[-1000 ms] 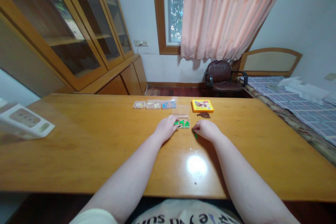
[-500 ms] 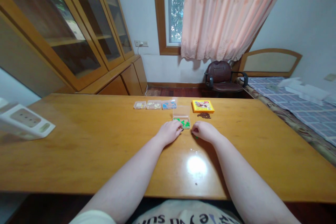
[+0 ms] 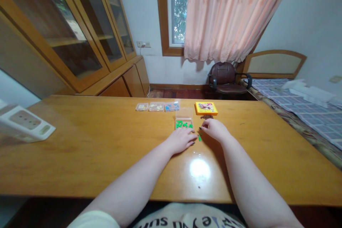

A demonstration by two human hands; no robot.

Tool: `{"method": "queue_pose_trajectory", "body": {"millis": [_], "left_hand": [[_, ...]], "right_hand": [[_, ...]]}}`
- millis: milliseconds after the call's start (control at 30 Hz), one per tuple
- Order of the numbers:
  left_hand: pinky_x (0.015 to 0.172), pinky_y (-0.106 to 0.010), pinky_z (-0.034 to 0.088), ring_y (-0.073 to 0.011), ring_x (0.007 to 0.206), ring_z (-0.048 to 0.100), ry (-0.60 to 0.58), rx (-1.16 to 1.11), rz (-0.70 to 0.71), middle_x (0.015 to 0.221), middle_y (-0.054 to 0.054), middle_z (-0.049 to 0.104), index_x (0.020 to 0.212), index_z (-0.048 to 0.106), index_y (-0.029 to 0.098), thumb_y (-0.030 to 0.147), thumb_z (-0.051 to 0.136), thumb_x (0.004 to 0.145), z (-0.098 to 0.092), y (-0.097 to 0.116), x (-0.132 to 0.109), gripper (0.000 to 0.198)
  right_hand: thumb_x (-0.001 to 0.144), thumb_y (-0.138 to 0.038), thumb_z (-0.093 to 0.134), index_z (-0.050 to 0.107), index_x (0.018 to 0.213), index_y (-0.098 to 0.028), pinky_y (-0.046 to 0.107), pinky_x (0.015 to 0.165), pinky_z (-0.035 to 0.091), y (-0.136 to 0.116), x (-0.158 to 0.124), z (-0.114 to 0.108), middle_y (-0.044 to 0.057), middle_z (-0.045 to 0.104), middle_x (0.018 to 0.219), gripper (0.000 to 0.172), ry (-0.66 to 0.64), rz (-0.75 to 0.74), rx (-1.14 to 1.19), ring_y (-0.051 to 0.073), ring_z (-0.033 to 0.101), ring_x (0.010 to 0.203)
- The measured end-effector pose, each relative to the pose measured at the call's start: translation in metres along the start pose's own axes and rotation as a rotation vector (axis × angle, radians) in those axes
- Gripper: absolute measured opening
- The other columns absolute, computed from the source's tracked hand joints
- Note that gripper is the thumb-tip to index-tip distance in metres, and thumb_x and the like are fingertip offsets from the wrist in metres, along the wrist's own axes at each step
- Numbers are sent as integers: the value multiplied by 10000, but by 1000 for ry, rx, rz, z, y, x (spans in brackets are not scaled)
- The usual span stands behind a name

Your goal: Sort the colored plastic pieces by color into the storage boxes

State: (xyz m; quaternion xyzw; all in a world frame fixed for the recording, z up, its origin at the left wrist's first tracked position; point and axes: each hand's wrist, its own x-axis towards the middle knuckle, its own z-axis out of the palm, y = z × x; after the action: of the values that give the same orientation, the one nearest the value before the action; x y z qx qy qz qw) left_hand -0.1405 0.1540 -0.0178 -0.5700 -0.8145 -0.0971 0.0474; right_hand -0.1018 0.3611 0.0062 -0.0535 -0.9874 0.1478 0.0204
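Note:
My left hand (image 3: 182,140) lies low over the table at the near edge of a clear plastic box (image 3: 184,118), its fingers stretched out and apart. Inside that lidded box, which stands open, are several small bright green pieces (image 3: 184,124). Just right of my left fingertips a small green piece (image 3: 199,138) rests on the wood. My right hand (image 3: 216,128) is bent beside it, thumb and fingertips pinched together; whatever they may hold is too small to make out. Partly hidden behind the right hand is a pile of small brown pieces (image 3: 206,117).
A yellow box (image 3: 206,108) lies behind the brown pile. Three more clear boxes stand in a row to the back left, one with blue pieces (image 3: 172,106), one with pale pieces (image 3: 156,106). A white device (image 3: 25,123) stands at the table's left end.
My left hand has moved right and nearer, off the green pieces in the box, and its fingers have spread. My right hand has shifted slightly right and away, uncovering the green piece on the table.

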Motion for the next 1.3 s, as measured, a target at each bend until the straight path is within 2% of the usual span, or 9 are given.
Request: {"method": "queue_pose_trajectory", "body": {"millis": [133,333,500,700,867,1067,1167,1300], "left_hand": [[848,-350,370,-218,1037,516,-38,66,83,1365,-22,489,1288,490,276,405,461,904,10,8,4,406],[854,-357,331,-219,993,493,-77,80,83,1330,-13,534,1304,489,275,418,412,921,15,10,5,416],[836,-351,341,-220,996,511,-43,26,54,1252,1,597,1216,566,295,400,471,900,10,3,0,346],[805,-301,381,-165,926,577,22,-68,61,1007,3,700,983,688,272,248,507,892,8,-18,-5,204],[754,-280,403,-166,860,593,24,-44,24,866,-15,690,860,691,232,237,555,864,7,-23,-3,136],[747,-285,413,-171,856,585,32,-59,-8,855,-15,672,826,650,200,249,603,836,1,-20,-4,69],[783,-293,414,-167,879,578,127,-92,-92,884,-17,669,868,652,210,257,585,850,-1,-24,-5,84],[841,-318,419,-179,952,573,269,-86,-321,997,-41,659,1014,640,217,264,540,877,-5,-31,-5,176]], "right_hand": [[746,-265,575,720,787,-219,242,591,395,-2,-2,-1,55,707,794,157,-116,34,-93,179,623,731],[757,-274,540,737,825,-223,240,622,420,-5,-1,1,72,719,827,215,-124,26,-137,186,634,754],[749,-327,557,736,820,-229,246,614,425,-8,-2,1,70,720,823,216,-171,33,-151,195,640,749],[760,-291,543,733,812,-218,257,637,430,-15,-5,7,90,714,846,210,-172,7,-205,216,647,783],[795,-281,513,718,807,-203,246,634,418,-18,-7,7,88,704,829,220,-172,-30,-201,196,636,749],[784,-255,532,709,806,-198,236,615,398,-17,-6,6,75,704,824,187,-201,-14,-149,181,630,740],[785,-257,542,707,796,-192,232,611,390,-16,-4,6,72,702,811,178,-196,-24,-135,175,625,734],[790,-276,552,703,817,-194,230,612,381,-12,-4,2,67,699,836,173,-149,-20,-77,163,613,739]]}}
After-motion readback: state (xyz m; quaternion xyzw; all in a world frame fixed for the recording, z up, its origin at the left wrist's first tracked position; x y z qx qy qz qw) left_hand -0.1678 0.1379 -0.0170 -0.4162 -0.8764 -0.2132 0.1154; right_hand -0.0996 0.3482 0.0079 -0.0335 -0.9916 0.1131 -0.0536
